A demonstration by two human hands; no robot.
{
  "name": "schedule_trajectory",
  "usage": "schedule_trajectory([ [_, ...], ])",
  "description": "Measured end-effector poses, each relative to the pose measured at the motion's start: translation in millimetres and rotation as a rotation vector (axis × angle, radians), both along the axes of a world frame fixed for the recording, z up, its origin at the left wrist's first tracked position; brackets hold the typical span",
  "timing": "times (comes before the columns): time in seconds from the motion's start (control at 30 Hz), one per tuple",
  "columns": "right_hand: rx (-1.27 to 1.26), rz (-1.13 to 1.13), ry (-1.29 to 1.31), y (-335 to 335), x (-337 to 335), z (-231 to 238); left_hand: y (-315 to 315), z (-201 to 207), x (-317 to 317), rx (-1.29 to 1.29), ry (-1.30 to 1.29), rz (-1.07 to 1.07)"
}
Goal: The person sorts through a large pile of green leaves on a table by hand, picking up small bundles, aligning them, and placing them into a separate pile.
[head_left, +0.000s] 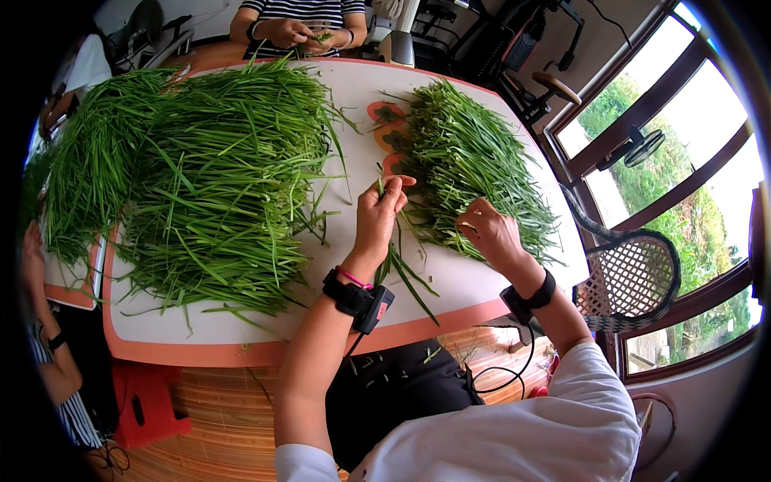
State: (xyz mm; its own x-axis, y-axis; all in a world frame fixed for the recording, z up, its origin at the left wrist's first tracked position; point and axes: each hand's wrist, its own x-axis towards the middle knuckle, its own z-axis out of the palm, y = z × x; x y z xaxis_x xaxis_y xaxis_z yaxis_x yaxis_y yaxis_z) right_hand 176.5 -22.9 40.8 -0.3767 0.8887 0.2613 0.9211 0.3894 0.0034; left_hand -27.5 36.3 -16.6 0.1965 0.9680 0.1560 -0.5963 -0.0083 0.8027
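Observation:
My left hand (376, 223) is closed around a few garlic chives (393, 259), whose leaves droop below it toward the table's near edge. To its right, my right hand (490, 231) has its fingers curled together at the near side of the right-hand chive heap (474, 157). Whatever those fingers may hold is too small to make out. That heap has its cut pale ends turned toward the left. A much larger heap of chives (225, 185) spreads over the table's left half.
The white table (337, 301) has an orange border. Across it, another person's hands (301, 34) hold some greens; a further person's arm (40, 281) shows at far left. A red stool (148, 402) stands below, and a woven-backed chair (630, 277) at right.

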Motion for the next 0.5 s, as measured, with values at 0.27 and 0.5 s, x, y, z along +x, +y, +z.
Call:
schedule_trajectory([
  [0.27, -0.22, -0.07, 0.761, 5.9, -30.4, 31.3, 5.7, -5.2, 0.9, 0.354, 0.243, 0.097],
  [0.5, -0.236, 0.059, 0.961, 27.1, -53.5, 37.2, -4.0, 3.7, -0.4, 0.187, -0.038, -0.344],
])
